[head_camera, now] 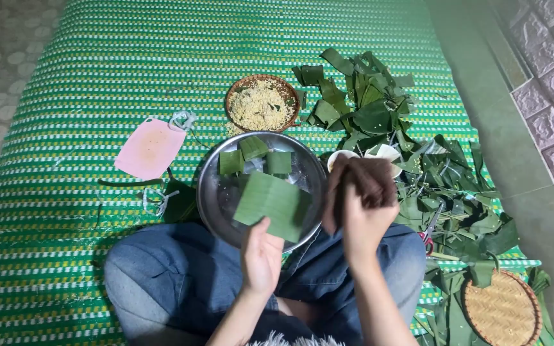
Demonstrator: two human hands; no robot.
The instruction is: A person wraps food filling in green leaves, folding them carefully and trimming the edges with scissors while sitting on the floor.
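Leaf piece: a flat green rectangle of leaf [269, 205], held over the metal tray [209, 186] in front of the crossed legs.
Left hand [261, 256]: fingers pinch the leaf's near edge.
Right hand [361, 205]: curled shut around a dark brown cloth [370, 179].
Done: three folded leaf squares [254, 157] lie in the tray.
Left: a heap of leaves [379, 115] and a basket of yellow grain [261, 106] on the green mat [97, 64].

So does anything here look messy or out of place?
Mostly the leaf scraps: cut green pieces lie strewn over the mat to the right, partly burying the scissors. A few grains have spilled on the mat beside the grain basket.
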